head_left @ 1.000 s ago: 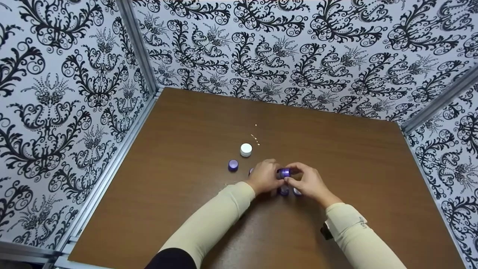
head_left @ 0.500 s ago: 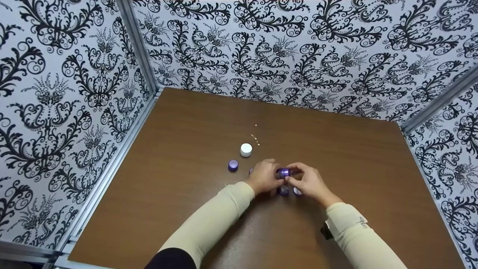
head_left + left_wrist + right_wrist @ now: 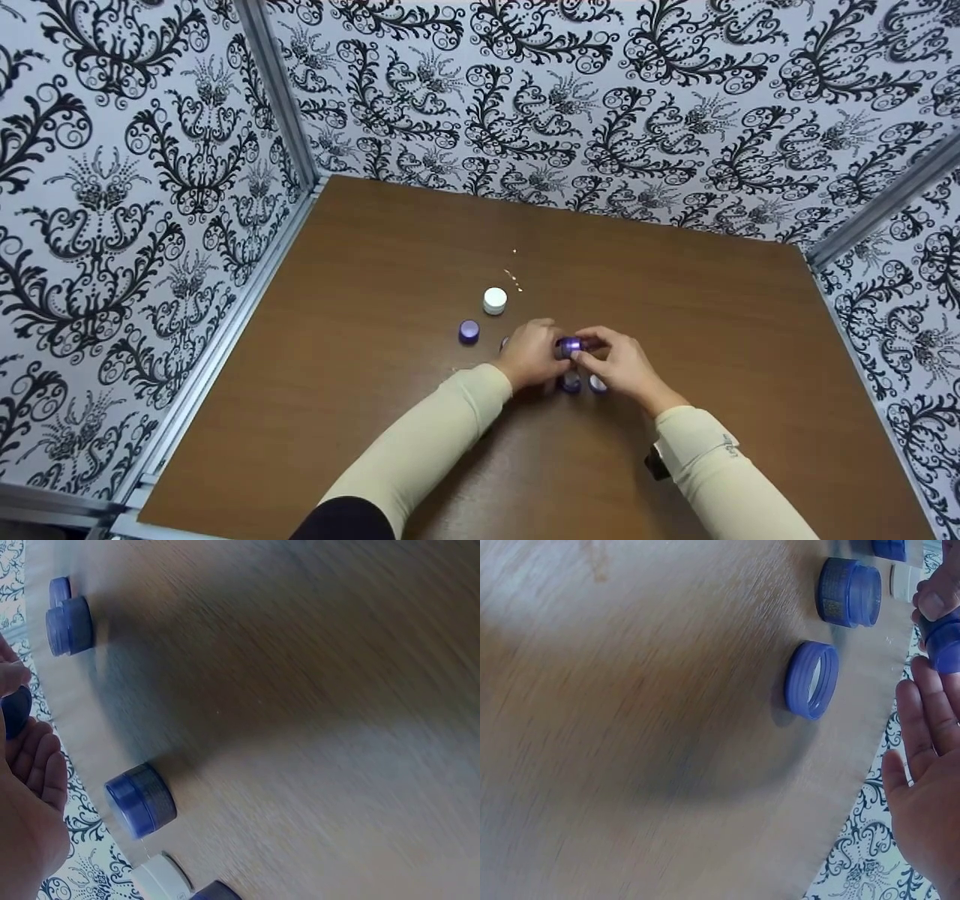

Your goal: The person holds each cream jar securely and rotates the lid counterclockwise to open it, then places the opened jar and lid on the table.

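Above the table, my left hand [image 3: 534,352] grips a small purple jar [image 3: 568,347] lying on its side in the air. My right hand [image 3: 622,364] pinches the jar's purple lid end between thumb and fingers. The right wrist view shows the left thumb curled over the jar [image 3: 943,645]. Below the hands stands a lidless purple jar [image 3: 571,383], its threaded neck seen in the right wrist view. Beside it lies a loose purple lid [image 3: 812,680], its hollow side showing. My left hand's fingertips are mostly hidden in the head view.
Left of the hands stand a purple jar [image 3: 469,331] and, farther back, a white jar [image 3: 494,301]. Another purple jar [image 3: 140,799] is largely behind the left hand in the head view. Small pale flecks [image 3: 513,279] dot the wood table [image 3: 360,300]. Patterned walls [image 3: 555,97] enclose it.
The right thumb has shifted slightly on the held jar's lid. Both arms and the jars on the table stay where they were.
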`<state>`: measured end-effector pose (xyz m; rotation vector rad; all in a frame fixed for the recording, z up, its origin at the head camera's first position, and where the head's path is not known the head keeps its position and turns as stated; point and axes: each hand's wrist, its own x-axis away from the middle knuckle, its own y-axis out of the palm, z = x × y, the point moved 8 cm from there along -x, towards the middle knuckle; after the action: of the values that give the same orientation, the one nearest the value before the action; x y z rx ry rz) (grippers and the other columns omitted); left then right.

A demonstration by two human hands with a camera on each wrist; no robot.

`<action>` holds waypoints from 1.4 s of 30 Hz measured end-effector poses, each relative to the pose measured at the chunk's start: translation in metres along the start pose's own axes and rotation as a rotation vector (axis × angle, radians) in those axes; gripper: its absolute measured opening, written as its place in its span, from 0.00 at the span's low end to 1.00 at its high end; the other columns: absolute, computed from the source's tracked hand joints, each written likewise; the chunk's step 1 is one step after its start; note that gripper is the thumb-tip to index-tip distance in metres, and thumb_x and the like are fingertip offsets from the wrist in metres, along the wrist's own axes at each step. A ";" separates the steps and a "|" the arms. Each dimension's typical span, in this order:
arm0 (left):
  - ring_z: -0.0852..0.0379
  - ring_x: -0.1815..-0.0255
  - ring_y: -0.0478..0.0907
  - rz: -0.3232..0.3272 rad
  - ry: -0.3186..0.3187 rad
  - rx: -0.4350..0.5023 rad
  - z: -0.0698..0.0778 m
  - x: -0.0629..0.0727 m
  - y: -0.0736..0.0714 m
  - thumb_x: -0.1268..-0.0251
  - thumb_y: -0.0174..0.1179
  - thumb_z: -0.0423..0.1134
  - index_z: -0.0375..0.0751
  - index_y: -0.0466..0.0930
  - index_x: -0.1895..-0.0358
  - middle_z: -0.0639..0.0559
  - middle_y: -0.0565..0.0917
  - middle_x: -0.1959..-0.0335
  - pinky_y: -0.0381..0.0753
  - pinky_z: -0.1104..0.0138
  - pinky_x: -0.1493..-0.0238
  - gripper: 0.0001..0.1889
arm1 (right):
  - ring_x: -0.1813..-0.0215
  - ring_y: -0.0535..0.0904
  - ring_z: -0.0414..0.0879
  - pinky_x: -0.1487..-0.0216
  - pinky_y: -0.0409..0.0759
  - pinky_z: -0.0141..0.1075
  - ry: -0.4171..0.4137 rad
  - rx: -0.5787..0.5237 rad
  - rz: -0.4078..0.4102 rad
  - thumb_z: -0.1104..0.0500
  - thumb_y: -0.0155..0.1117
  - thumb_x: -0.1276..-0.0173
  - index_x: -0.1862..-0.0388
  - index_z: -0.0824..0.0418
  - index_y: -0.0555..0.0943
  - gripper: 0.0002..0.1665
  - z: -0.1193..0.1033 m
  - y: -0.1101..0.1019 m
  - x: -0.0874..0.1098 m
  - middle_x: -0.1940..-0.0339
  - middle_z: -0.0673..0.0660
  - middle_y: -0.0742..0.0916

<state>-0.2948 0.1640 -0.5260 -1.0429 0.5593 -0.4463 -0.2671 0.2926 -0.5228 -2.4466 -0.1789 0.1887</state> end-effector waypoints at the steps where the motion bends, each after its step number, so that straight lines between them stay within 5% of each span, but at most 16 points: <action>1: 0.51 0.41 0.78 -0.005 -0.002 -0.001 0.000 0.000 0.001 0.45 0.70 0.51 0.42 0.87 0.52 0.51 0.87 0.54 0.74 0.63 0.40 0.21 | 0.58 0.86 0.54 0.57 0.82 0.41 0.001 0.001 -0.002 0.61 0.72 0.37 0.48 0.63 0.82 0.18 0.000 0.000 0.000 0.58 0.57 0.88; 14: 0.53 0.54 0.81 0.003 -0.004 0.014 0.001 0.001 -0.001 0.46 0.70 0.53 0.45 0.88 0.53 0.51 0.85 0.58 0.79 0.63 0.51 0.20 | 0.58 0.86 0.53 0.58 0.81 0.38 -0.020 -0.018 0.010 0.66 0.73 0.40 0.49 0.62 0.82 0.20 -0.001 -0.001 0.000 0.57 0.59 0.87; 21: 0.52 0.47 0.81 -0.004 -0.013 0.018 0.000 0.001 -0.001 0.46 0.71 0.51 0.44 0.87 0.53 0.51 0.86 0.55 0.76 0.63 0.45 0.20 | 0.61 0.86 0.51 0.61 0.81 0.37 -0.005 -0.009 0.004 0.62 0.73 0.38 0.49 0.62 0.83 0.18 0.000 0.000 0.000 0.58 0.57 0.88; 31: 0.57 0.65 0.79 -0.008 -0.006 -0.019 0.000 0.001 0.001 0.46 0.70 0.54 0.44 0.87 0.57 0.54 0.80 0.65 0.79 0.63 0.60 0.20 | 0.59 0.86 0.53 0.60 0.80 0.39 -0.008 0.005 0.014 0.64 0.73 0.40 0.51 0.61 0.82 0.18 -0.002 -0.001 0.002 0.56 0.57 0.87; 42: 0.57 0.66 0.78 0.019 -0.028 0.034 -0.010 0.004 -0.002 0.48 0.72 0.53 0.43 0.87 0.60 0.55 0.79 0.65 0.79 0.63 0.60 0.19 | 0.60 0.86 0.49 0.58 0.80 0.41 -0.003 0.015 0.026 0.62 0.75 0.41 0.52 0.59 0.83 0.17 -0.003 0.000 0.000 0.58 0.55 0.88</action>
<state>-0.2978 0.1539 -0.5289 -1.0094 0.5347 -0.4224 -0.2669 0.2909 -0.5204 -2.4350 -0.1460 0.2048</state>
